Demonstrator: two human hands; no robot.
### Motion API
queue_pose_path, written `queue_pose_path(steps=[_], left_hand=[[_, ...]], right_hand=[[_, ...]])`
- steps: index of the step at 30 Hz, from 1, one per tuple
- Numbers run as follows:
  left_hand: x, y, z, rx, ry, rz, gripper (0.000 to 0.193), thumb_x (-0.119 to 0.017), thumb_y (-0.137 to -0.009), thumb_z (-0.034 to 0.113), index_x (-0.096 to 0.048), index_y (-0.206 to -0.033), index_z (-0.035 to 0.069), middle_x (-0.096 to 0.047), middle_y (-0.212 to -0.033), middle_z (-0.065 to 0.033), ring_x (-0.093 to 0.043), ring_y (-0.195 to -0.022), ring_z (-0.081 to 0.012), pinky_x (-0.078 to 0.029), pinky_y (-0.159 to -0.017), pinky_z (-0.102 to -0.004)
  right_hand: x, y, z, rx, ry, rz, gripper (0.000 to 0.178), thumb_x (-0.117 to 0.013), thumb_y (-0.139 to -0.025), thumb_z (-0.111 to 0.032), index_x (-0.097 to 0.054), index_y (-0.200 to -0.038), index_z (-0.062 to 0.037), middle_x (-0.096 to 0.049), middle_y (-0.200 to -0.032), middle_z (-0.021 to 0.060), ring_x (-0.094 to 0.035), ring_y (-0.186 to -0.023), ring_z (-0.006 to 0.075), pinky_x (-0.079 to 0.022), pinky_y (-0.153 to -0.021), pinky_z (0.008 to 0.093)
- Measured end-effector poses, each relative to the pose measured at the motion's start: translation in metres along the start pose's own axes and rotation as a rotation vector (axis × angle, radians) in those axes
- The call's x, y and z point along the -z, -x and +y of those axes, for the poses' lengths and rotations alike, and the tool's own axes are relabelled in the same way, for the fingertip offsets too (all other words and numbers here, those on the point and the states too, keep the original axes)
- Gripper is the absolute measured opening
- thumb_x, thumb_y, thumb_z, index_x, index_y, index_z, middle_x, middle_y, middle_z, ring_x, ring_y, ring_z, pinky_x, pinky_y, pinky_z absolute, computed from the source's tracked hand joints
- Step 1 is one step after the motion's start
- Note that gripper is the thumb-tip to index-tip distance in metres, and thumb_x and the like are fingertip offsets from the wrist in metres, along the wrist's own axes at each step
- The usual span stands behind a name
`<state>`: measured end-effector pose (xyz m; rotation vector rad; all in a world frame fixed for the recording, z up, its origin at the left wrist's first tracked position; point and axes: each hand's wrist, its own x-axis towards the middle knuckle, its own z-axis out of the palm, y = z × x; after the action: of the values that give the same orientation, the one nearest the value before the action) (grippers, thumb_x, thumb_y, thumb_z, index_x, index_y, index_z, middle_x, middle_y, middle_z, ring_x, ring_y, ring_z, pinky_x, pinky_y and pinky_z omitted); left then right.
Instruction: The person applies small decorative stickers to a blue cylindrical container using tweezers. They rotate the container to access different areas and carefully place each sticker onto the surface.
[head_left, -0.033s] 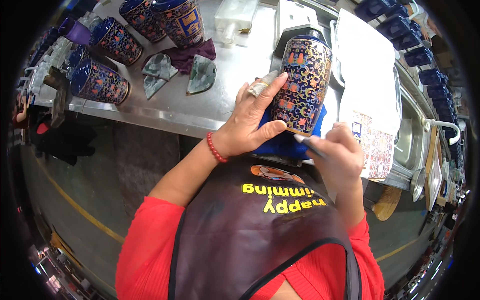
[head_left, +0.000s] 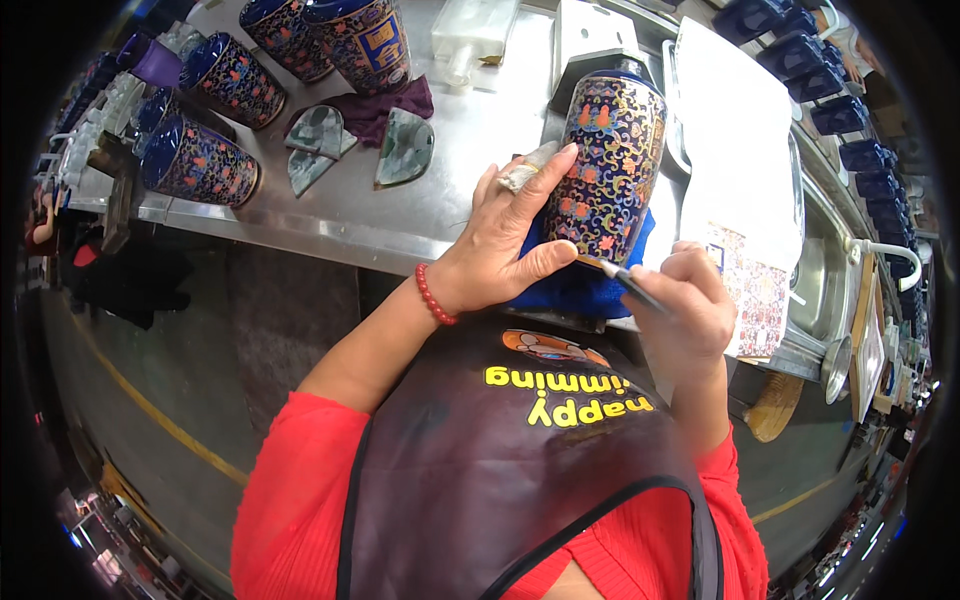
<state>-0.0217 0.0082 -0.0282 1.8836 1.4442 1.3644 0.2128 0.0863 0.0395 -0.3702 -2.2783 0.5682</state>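
A dark blue bottle (head_left: 607,150) with a bright floral pattern lies on its side, its neck away from me and its gold-rimmed base toward me. Against its left side rests my left hand (head_left: 505,225), thumb close to the base edge and fingers along the body. A pale wrap covers one of its fingers. My right hand (head_left: 688,305) is closed around a slim dark pen-shaped tool (head_left: 643,291). The tool's pale tip meets the bottle's base rim, or nearly so. Blue cloth (head_left: 560,285) lies beneath the bottle's near end.
Several similar patterned containers (head_left: 205,165) stand at the left of the metal table (head_left: 330,225). Green-grey shaped pieces (head_left: 405,148) and a purple cloth (head_left: 385,108) lie near them. To the right are a white sheet (head_left: 735,140), printed patterned sheets (head_left: 757,310) and a sink (head_left: 825,270).
The tool's tip has come up and right to the base rim. The bottle is very slightly turned or shifted. My left hand stays nearly in place.
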Motion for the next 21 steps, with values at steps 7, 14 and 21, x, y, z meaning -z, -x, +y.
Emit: queue_pose_path(steps=[7, 14, 21], left_hand=[[0.001, 0.000, -0.003, 0.007, 0.118, -0.022, 0.089, -0.068, -0.094, 0.048, -0.028, -0.162, 0.008, -0.046, -0.152, -0.0203, -0.040, -0.141, -0.0376, -0.020, -0.121, -0.0496], [0.007, 0.000, 0.002, -0.017, -0.350, -0.006, 0.092, -0.071, -0.087, 0.059, -0.037, -0.159, 0.011, -0.052, -0.149, -0.0168, -0.040, -0.144, -0.0374, -0.008, -0.119, -0.0641], [0.014, -0.005, 0.012, -0.138, -0.564, 0.037, 0.091, -0.073, -0.084, 0.058, -0.043, -0.155, 0.009, -0.050, -0.150, -0.0198, -0.041, -0.142, -0.0400, -0.011, -0.120, -0.0624]], right_hand=[[-0.005, -0.009, 0.003, 0.119, 0.236, 0.040, 0.037, -0.082, -0.062, 0.001, -0.075, -0.098, -0.0039, -0.051, -0.080, 0.0036, -0.051, -0.069, 0.0208, -0.039, -0.062, 0.0349], [0.000, -0.007, -0.001, 0.153, 0.132, -0.049, 0.033, -0.080, -0.063, -0.001, -0.074, -0.096, -0.0032, -0.050, -0.077, 0.0042, -0.049, -0.066, 0.0225, -0.038, -0.061, 0.0370], [-0.001, 0.000, 0.003, 0.100, 0.202, 0.045, 0.038, -0.085, -0.060, 0.000, -0.074, -0.096, -0.0040, -0.052, -0.078, 0.0044, -0.050, -0.066, 0.0233, -0.037, -0.060, 0.0373]])
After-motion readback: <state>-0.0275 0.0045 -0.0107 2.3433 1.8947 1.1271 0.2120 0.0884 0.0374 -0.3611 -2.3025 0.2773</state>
